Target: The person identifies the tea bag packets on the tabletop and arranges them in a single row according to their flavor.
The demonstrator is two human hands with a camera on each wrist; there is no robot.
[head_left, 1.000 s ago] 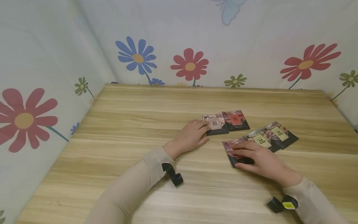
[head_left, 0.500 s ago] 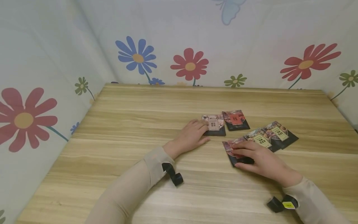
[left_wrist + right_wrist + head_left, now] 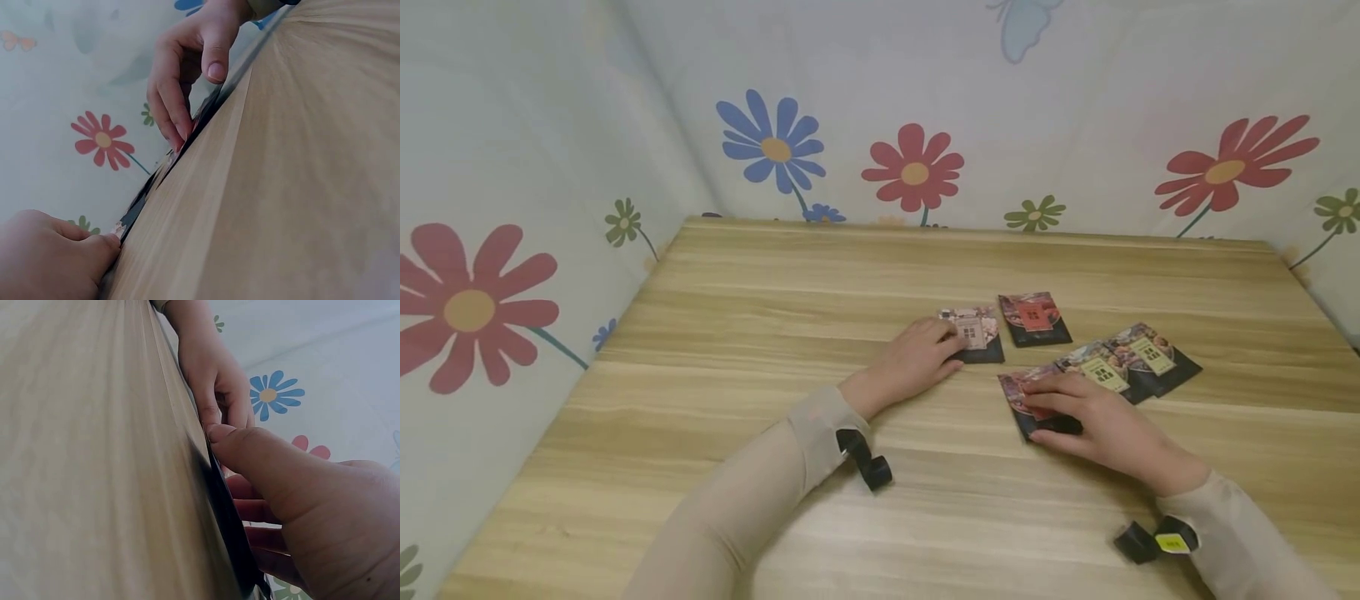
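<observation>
My left hand point(image 3: 917, 358) holds a flat food packet with a pale pink label point(image 3: 985, 333) by its left side, fingers over the top and thumb at the lower edge. In the left wrist view, the thumb point(image 3: 103, 247) meets the packet's edge. My right hand point(image 3: 1097, 421) rests its fingertips on another packet point(image 3: 1018, 400), whose label is mostly covered; its thumb lies along the near edge. Touching that packet, two yellow-label packets point(image 3: 1101, 371) continue the slanted row to the right. Behind, a red-label packet point(image 3: 1034, 319) lies alone.
All the packets lie on a wood-grain table point(image 3: 737, 317). A white curtain with printed flowers point(image 3: 913, 173) hangs along its back and left sides. Black camera straps point(image 3: 867, 462) sit on the wrists, over beige sleeves.
The pink-label packet has slid left under the left hand and straightened, leaving a gap beside the red-label packet. The right hand stays on its packet. The head view has shifted slightly.
</observation>
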